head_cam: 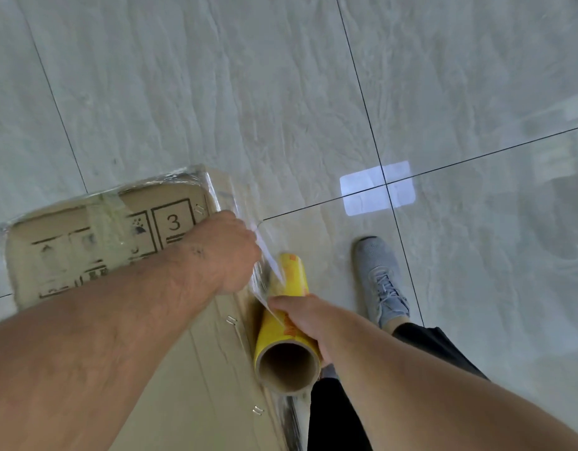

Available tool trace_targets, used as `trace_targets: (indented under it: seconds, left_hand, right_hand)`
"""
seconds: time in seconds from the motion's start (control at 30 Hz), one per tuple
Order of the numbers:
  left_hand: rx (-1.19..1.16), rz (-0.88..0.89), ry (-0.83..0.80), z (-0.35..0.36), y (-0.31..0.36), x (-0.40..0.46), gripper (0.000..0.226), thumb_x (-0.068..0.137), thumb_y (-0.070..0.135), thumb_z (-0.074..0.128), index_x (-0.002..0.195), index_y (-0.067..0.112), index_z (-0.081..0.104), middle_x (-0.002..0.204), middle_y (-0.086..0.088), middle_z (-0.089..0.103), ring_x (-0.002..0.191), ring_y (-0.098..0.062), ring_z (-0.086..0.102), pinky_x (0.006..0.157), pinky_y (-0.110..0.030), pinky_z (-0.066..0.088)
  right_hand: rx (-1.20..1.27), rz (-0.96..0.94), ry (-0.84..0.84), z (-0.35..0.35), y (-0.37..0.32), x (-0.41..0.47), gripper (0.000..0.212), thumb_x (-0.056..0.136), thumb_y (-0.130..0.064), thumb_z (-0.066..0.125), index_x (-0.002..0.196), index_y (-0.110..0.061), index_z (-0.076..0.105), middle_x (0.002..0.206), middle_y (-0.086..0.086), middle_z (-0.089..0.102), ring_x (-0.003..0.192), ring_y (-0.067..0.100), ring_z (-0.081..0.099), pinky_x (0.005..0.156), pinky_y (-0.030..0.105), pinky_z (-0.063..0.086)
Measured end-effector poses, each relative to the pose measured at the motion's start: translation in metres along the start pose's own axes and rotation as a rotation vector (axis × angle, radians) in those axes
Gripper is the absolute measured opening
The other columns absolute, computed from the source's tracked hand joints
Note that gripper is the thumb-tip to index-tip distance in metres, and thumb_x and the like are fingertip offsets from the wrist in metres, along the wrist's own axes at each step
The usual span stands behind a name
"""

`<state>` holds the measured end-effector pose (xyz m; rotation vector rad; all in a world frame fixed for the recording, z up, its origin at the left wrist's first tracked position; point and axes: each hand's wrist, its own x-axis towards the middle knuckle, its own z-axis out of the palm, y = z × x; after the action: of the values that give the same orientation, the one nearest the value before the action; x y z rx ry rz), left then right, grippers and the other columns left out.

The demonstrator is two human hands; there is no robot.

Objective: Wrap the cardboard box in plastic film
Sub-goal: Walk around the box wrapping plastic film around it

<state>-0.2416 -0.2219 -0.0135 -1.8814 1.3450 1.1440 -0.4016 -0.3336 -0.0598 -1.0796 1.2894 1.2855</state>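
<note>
A brown cardboard box point(95, 236) with printed handling symbols and a "3" stands on the tiled floor at the lower left, clear plastic film wrinkled over its top and far edge. My left hand point(229, 252) reaches over the box's right edge and grips the stretched film point(265, 252) there. My right hand point(300, 317) grips a yellow film roll point(286, 340) with a cardboard core, held just right of the box, its open end toward me. The film runs taut from the roll up to my left hand.
Glossy grey floor tiles point(281, 92) with dark grout lines spread all around. My foot in a grey sneaker point(379, 275) stands right of the roll, and a dark trouser leg point(333, 415) is below it. A bright light reflection point(377, 187) lies on the floor.
</note>
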Motion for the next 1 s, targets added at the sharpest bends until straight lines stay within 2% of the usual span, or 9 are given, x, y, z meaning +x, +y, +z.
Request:
trace_targets:
  seconds: [0.07, 0.2, 0.3, 0.4, 0.53, 0.67, 0.77, 0.9, 1.0]
  left_hand:
    - [-0.005, -0.004, 0.010, 0.002, 0.006, -0.004, 0.025, 0.094, 0.019, 0.047, 0.109, 0.027, 0.066, 0.103, 0.009, 0.067, 0.103, -0.017, 0.061, 0.108, -0.039, 0.036]
    - [-0.004, -0.041, 0.065, 0.006, 0.012, -0.006, 0.025, 0.093, 0.021, 0.049, 0.113, 0.027, 0.063, 0.103, 0.007, 0.069, 0.103, -0.018, 0.062, 0.110, -0.039, 0.035]
    - [-0.003, -0.068, 0.108, 0.012, 0.018, -0.005, 0.028, 0.094, 0.024, 0.047, 0.116, 0.026, 0.065, 0.103, 0.006, 0.070, 0.103, -0.019, 0.062, 0.109, -0.040, 0.034]
    - [-0.027, -0.084, 0.130, 0.017, 0.028, -0.008, 0.030, 0.096, 0.026, 0.044, 0.117, 0.026, 0.066, 0.104, 0.006, 0.070, 0.104, -0.019, 0.061, 0.112, -0.043, 0.032]
    - [-0.137, -0.111, 0.216, 0.024, 0.037, -0.006, 0.028, 0.096, 0.024, 0.044, 0.110, 0.027, 0.068, 0.096, 0.010, 0.061, 0.103, -0.017, 0.060, 0.109, -0.038, 0.033]
    - [-0.311, -0.097, 0.242, 0.034, 0.056, -0.003, 0.035, 0.092, 0.022, 0.050, 0.121, 0.030, 0.069, 0.122, 0.013, 0.068, 0.119, -0.015, 0.061, 0.109, -0.040, 0.038]
    - [-0.366, -0.125, 0.258, 0.032, 0.072, -0.008, 0.036, 0.092, 0.022, 0.051, 0.122, 0.030, 0.069, 0.120, 0.013, 0.069, 0.117, -0.014, 0.060, 0.109, -0.037, 0.036]
    - [-0.321, -0.146, 0.172, 0.012, 0.076, -0.017, 0.035, 0.090, 0.014, 0.050, 0.117, 0.027, 0.067, 0.112, 0.009, 0.068, 0.108, -0.019, 0.059, 0.108, -0.035, 0.035]
    - [-0.282, -0.143, 0.075, 0.006, 0.080, -0.019, 0.016, 0.092, 0.015, 0.049, 0.095, 0.030, 0.055, 0.101, 0.007, 0.065, 0.101, -0.020, 0.057, 0.111, -0.035, 0.033]
  right_hand:
    - [-0.032, 0.018, -0.009, 0.000, -0.008, -0.003, 0.113, 0.049, -0.081, 0.079, 0.146, -0.026, 0.058, 0.125, 0.017, 0.075, 0.101, 0.038, 0.080, 0.101, 0.060, 0.063]
    - [0.212, 0.095, -0.020, -0.011, 0.014, -0.012, 0.071, 0.087, -0.068, 0.079, 0.133, -0.016, 0.069, 0.105, 0.018, 0.084, 0.087, 0.034, 0.083, 0.089, 0.053, 0.067]
    - [0.443, 0.108, -0.122, -0.009, 0.033, -0.020, 0.067, 0.087, -0.055, 0.085, 0.132, -0.007, 0.072, 0.105, 0.023, 0.084, 0.083, 0.036, 0.083, 0.079, 0.048, 0.066]
    - [0.558, 0.074, -0.150, -0.007, 0.040, -0.016, 0.065, 0.086, -0.045, 0.085, 0.136, -0.006, 0.070, 0.108, 0.025, 0.083, 0.087, 0.038, 0.080, 0.080, 0.047, 0.065]
    - [0.548, 0.095, -0.158, -0.007, 0.035, -0.011, 0.071, 0.085, -0.044, 0.087, 0.142, -0.007, 0.066, 0.113, 0.026, 0.082, 0.090, 0.039, 0.081, 0.081, 0.050, 0.066]
    - [0.475, 0.047, -0.142, -0.016, 0.034, -0.006, 0.085, 0.073, -0.050, 0.091, 0.143, -0.010, 0.063, 0.113, 0.026, 0.083, 0.092, 0.041, 0.083, 0.086, 0.057, 0.067]
    - [0.373, -0.031, -0.103, -0.022, 0.037, -0.012, 0.080, 0.079, -0.053, 0.087, 0.146, -0.019, 0.058, 0.117, 0.025, 0.080, 0.098, 0.043, 0.082, 0.092, 0.063, 0.066]
    - [0.134, -0.148, -0.003, -0.019, 0.054, -0.012, 0.108, 0.051, -0.059, 0.085, 0.150, -0.033, 0.050, 0.120, 0.015, 0.075, 0.097, 0.038, 0.080, 0.093, 0.060, 0.067]
    - [0.004, -0.111, -0.044, -0.009, 0.049, -0.013, 0.128, 0.037, -0.075, 0.078, 0.153, -0.033, 0.046, 0.129, 0.013, 0.071, 0.104, 0.037, 0.077, 0.101, 0.058, 0.063]
